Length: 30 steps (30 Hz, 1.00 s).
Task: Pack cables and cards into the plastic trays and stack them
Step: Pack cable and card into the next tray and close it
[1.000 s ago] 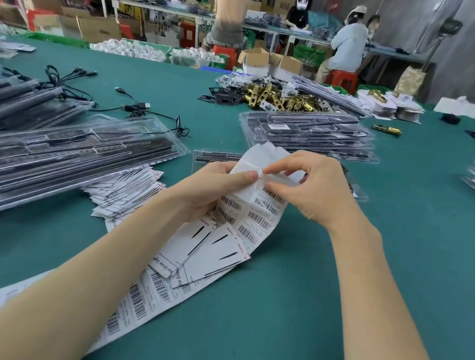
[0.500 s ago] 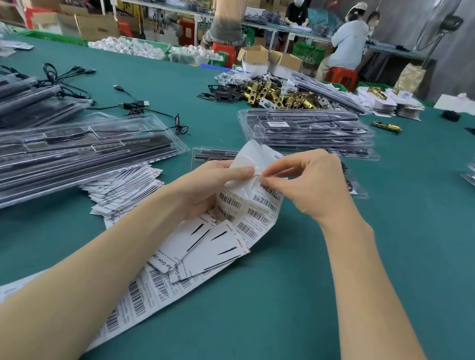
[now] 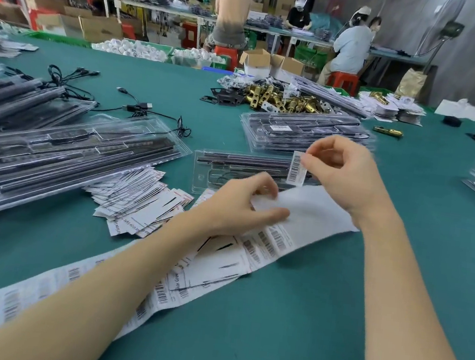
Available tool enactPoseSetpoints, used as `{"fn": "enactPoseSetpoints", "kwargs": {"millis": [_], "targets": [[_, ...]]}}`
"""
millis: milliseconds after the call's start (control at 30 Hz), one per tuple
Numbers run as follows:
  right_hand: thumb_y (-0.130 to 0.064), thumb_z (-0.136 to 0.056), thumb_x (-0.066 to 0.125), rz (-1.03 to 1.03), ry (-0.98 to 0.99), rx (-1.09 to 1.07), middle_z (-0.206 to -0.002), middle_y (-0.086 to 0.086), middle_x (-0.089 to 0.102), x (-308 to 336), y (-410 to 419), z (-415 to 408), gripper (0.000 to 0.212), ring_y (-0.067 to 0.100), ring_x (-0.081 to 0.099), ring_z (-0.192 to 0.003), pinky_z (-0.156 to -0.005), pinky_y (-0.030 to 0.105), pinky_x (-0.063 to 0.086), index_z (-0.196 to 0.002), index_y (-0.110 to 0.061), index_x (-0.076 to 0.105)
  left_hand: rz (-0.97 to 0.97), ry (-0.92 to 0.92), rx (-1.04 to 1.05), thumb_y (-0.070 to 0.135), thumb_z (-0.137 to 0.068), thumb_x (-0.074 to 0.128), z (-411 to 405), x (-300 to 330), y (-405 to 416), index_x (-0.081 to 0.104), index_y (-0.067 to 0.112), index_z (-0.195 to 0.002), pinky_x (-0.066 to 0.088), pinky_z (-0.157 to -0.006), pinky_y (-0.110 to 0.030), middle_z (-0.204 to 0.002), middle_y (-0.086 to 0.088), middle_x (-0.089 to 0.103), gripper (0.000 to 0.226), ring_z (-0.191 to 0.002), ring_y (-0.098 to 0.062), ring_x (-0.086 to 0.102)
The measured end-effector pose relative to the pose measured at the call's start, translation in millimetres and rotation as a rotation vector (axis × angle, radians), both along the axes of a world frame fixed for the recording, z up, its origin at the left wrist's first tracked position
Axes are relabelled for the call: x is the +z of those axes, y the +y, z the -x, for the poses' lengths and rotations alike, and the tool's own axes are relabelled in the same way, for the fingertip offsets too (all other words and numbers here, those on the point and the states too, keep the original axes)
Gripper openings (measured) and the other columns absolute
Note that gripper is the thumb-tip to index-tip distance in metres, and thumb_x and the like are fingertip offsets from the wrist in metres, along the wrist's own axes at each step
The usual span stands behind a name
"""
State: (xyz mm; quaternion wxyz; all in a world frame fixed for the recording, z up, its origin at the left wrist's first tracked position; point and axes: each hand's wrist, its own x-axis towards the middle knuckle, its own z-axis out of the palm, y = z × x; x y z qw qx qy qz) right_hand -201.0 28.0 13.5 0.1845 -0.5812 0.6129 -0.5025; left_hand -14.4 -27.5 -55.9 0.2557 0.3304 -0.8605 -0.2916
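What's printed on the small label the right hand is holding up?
A black barcode on white, on the label pinched by the right hand; head view.

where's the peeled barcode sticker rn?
Head view, right of centre: the barcode sticker is pinched in the right hand, raised above the single plastic tray and the label sheet.
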Motion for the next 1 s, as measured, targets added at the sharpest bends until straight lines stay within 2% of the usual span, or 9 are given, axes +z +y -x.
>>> {"fn": "enactPoseSetpoints", "kwargs": {"millis": [100, 200, 300, 400, 533, 600, 733, 900, 1000], "targets": [[-0.019, -0.089, 0.072, -0.05, 0.007, 0.008, -0.081, -0.004, 0.073, -8, -7, -12, 0.018, 0.011, 0.068, -0.075, -0.074, 0.03, 0.058, -0.102, -0.031, 0.067, 0.184, -0.133, -0.16, 0.051, -0.102, 0.046, 7, -3, 8, 0.062, 0.026, -0.113, 0.048, -0.087, -0.038, -0.108, 0.009, 0.066, 0.032, -0.095, -0.01, 0.058], [-0.017, -0.092, 0.066, -0.079, -0.007, -0.027, -0.082, -0.001, 0.073, -13, -15, -22, 0.013, 0.018, 0.069, -0.078, -0.073, 0.034, 0.057, -0.091, -0.028, 0.074, 0.396, -0.269, -0.216, 0.045, -0.107, 0.032, 11, -4, 15, 0.063, 0.03, -0.123, 0.04, -0.097, -0.042, -0.127, 0.008, 0.057, 0.038, -0.111, -0.016, 0.047], [-0.014, -0.094, 0.063, -0.102, -0.175, -0.043, -0.078, -0.005, 0.072, -15, -23, -26, 0.017, 0.007, 0.067, -0.066, -0.056, 0.02, 0.053, -0.085, -0.026, 0.071, 0.406, -0.291, -0.266, 0.045, -0.107, 0.028, 16, -2, 23, 0.061, 0.03, -0.132, 0.037, -0.102, -0.04, -0.136, 0.009, 0.053, 0.044, -0.12, -0.014, 0.045], [-0.019, -0.092, 0.067, -0.135, -0.274, -0.025, -0.075, -0.009, 0.071, -14, -31, -28, 0.01, 0.006, 0.068, -0.06, -0.05, 0.019, 0.051, -0.086, -0.027, 0.07, 0.348, -0.231, -0.265, 0.043, -0.105, 0.044, 12, 15, 16, 0.064, 0.028, -0.131, 0.036, -0.107, -0.037, -0.138, 0.008, 0.056, 0.037, -0.128, -0.011, 0.046], [-0.024, -0.089, 0.071, -0.165, -0.273, -0.055, -0.075, -0.013, 0.073, -18, -49, -36, 0.003, 0.002, 0.066, -0.057, -0.048, 0.017, 0.047, -0.089, -0.027, 0.072, 0.134, -0.249, -0.179, 0.047, -0.095, 0.062, -18, 40, -13, 0.073, 0.028, -0.099, 0.05, -0.083, -0.024, -0.1, 0.014, 0.069, 0.022, -0.093, -0.005, 0.062], [-0.027, -0.09, 0.072, -0.194, -0.259, -0.062, -0.08, -0.012, 0.073, -25, -56, -42, 0.001, -0.002, 0.063, -0.053, -0.046, 0.016, 0.046, -0.09, -0.028, 0.072, 0.067, -0.204, 0.033, 0.049, -0.09, 0.067, -36, 37, -31, 0.065, 0.03, -0.086, 0.042, -0.065, -0.013, -0.085, 0.016, 0.065, 0.02, -0.077, -0.005, 0.06], [-0.028, -0.09, 0.073, -0.237, -0.188, -0.032, -0.087, -0.008, 0.071, -41, -66, -49, 0.006, 0.002, 0.058, -0.051, -0.043, 0.015, 0.041, -0.085, -0.03, 0.072, 0.145, 0.025, 0.365, 0.045, -0.079, 0.081, -59, 18, -51, 0.055, 0.021, -0.105, 0.039, -0.067, -0.02, -0.095, 0.011, 0.058, 0.044, -0.076, 0.0, 0.05], [-0.029, -0.087, 0.076, -0.247, -0.073, 0.029, -0.092, -0.006, 0.076, -49, -76, -55, 0.002, 0.009, 0.062, -0.077, -0.08, 0.033, 0.055, -0.088, -0.027, 0.076, 0.065, -0.038, 0.279, 0.042, -0.076, 0.084, -65, -1, -53, 0.057, 0.023, -0.122, 0.05, -0.088, -0.031, -0.111, 0.011, 0.062, 0.057, -0.099, -0.011, 0.059], [-0.029, -0.086, 0.078, -0.256, -0.035, 0.032, -0.089, -0.01, 0.076, -54, -77, -56, 0.005, 0.005, 0.067, -0.085, -0.082, 0.028, 0.054, -0.09, -0.026, 0.078, 0.086, -0.023, 0.264, 0.042, -0.077, 0.084, -67, -8, -52, 0.06, 0.024, -0.12, 0.05, -0.09, -0.029, -0.111, 0.012, 0.063, 0.052, -0.101, -0.01, 0.059]]}}
